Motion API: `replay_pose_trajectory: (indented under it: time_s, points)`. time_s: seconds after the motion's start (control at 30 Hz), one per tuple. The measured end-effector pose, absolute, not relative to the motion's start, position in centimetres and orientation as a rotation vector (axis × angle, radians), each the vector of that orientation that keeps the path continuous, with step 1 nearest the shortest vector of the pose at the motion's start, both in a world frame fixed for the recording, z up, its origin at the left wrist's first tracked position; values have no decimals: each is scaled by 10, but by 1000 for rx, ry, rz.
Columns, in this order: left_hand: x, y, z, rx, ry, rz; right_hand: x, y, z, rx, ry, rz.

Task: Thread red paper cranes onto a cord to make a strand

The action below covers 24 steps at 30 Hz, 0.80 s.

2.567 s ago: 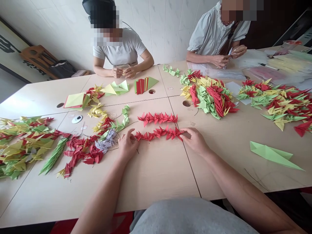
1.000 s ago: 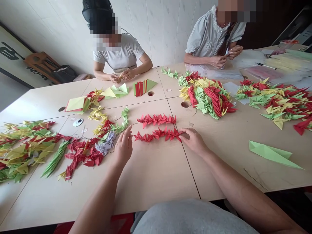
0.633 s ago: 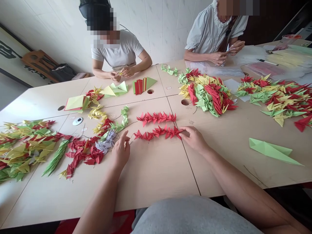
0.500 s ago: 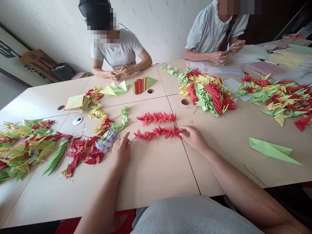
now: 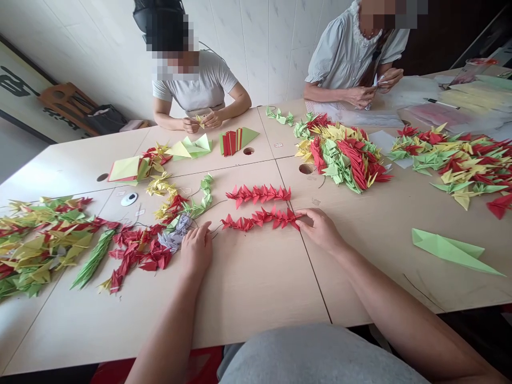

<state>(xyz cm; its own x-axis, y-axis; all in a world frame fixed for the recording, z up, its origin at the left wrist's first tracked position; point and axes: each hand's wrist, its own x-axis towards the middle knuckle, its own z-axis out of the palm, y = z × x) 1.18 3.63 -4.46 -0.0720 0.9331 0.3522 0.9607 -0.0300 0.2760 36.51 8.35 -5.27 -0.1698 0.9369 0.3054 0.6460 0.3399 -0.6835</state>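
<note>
Two strings of folded red paper cranes lie side by side on the table. The right end of the nearer red crane string (image 5: pixel 260 218) is pinched between the thumb and fingers of my right hand (image 5: pixel 318 226). The farther red crane string (image 5: pixel 258 195) lies untouched. My left hand (image 5: pixel 197 246) rests with curled fingers left of the nearer string, where a dark thread (image 5: pixel 216 231) runs from the string's end to my fingers. Beside that hand, purple paper cranes (image 5: pixel 176 232) lie against green, yellow and red ones.
Crane piles lie at left (image 5: pixel 44 240) and right (image 5: pixel 344 154). A green folded sheet (image 5: pixel 448 248) sits near my right forearm; a thread spool (image 5: pixel 129 199) stands left. Across the table, one person (image 5: pixel 196 85) folds yellow paper and another person (image 5: pixel 356 58) handles white paper.
My left index finger, raised before, is now lower and more curled. My right hand keeps its pinch on the string's end. The co-worker's yellow paper piece shows more clearly.
</note>
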Motion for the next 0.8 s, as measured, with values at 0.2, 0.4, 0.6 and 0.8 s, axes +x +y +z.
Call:
replay_pose_trajectory:
  time_s: [0.2,0.4,0.6,0.8]
  points:
    - [14,34,-41,-1990,-2202,-669,365,83,-51,-1391,-1908,539]
    - [28,31,-26,-1871,-1870,-1036,365,83,-53,-1406,-1896,539]
    - [99,10,-5,-2517,-1336,-1192,367,83,-56,-1413,-1881,532]
    - [199,-18,-26,-3194,-397,-691,368,86,-60,-1403,-1875,517]
